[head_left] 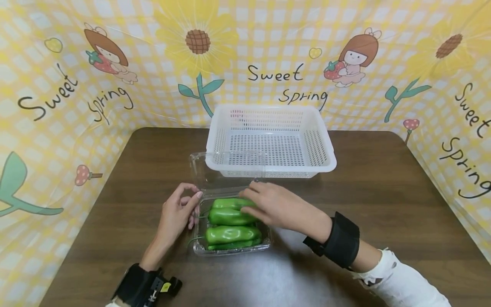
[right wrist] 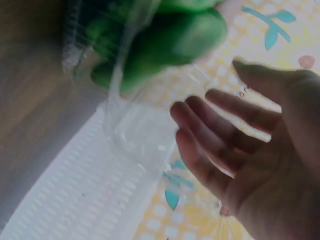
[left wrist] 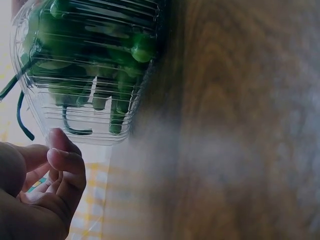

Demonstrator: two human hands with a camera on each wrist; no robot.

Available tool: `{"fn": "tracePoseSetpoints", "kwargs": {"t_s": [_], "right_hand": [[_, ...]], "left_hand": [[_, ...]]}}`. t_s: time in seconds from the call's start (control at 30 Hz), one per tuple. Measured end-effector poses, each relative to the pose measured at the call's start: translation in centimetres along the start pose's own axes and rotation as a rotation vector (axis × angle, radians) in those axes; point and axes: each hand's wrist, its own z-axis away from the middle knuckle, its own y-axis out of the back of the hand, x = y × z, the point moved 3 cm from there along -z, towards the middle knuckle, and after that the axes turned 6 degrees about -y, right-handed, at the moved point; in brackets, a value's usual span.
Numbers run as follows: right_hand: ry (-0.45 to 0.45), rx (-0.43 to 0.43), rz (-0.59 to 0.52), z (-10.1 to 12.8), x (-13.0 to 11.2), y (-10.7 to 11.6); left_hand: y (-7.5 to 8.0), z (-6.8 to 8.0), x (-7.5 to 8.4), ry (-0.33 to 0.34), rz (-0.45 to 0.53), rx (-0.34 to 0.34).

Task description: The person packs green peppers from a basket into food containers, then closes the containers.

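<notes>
A clear plastic clamshell box (head_left: 232, 252) holds several long green peppers (head_left: 233, 234), with its lid (head_left: 226, 170) raised and tipped back. Thin stems poke over the left rim. At the back left corner, my left hand (head_left: 174, 213) pinches the box's edge between thumb and curled fingers. In the left wrist view, that hand's fingertips (left wrist: 62, 142) meet the ribbed end wall. My right hand (head_left: 274, 207) reaches over the back right corner, covering the ends of the rear peppers. The right wrist view shows its fingers (right wrist: 220, 130) loosely spread, gripping nothing.
Behind the box stands a white perforated basket (head_left: 327, 164), partly overlapped by the raised lid. Both rest on a dark brown wooden table (head_left: 383, 204). A yellow checked cloth (head_left: 261, 25) with printed flowers hangs around the back and sides.
</notes>
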Motion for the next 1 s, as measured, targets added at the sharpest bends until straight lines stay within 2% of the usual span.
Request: {"fn": "tracePoseSetpoints", "kwargs": {"t_s": [0.27,0.37,0.47,0.63,1.0], "right_hand": [[-0.215,0.318,-0.083,-1.1,3.5,2.7],[-0.288,0.378,-0.099,-1.4,4.7,3.2],[-0.302,0.356,-0.106,-1.7,5.4,3.3],[-0.222,0.288,-0.136,-2.0,5.6,3.5],[-0.129,0.277,-0.123,-1.5,5.0,4.2]], "left_hand": [[0.0,-0.1,0.1,0.016,0.009,-0.013],[0.0,-0.2,0.2,0.016,0.017,-0.014],[0.0,-0.1,0.2,0.012,0.014,-0.012],[0.1,0.0,0.3,-0.003,0.011,-0.009],[0.2,0.1,0.1,-0.008,0.009,-0.018]]}}
